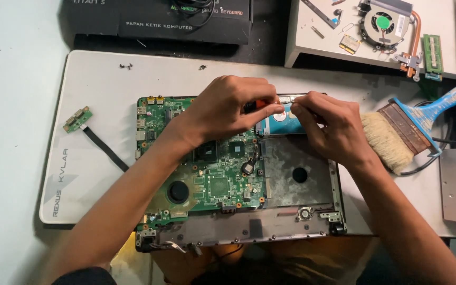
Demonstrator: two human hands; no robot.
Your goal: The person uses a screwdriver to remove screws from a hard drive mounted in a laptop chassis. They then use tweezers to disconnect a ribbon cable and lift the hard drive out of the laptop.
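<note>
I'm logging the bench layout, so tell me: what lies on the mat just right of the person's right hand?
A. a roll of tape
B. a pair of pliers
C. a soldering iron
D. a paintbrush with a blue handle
D: a wide paintbrush with pale bristles and a blue handle lies beside the right hand, bristles toward it.

Both hands [270, 119] crowd the middle of the frame over the green board [207, 169]. The left side of the worktop [101, 84] is open, with only a small board on a black cable [88, 129]. On the right, a big brush [402, 129] blocks the way.
</note>
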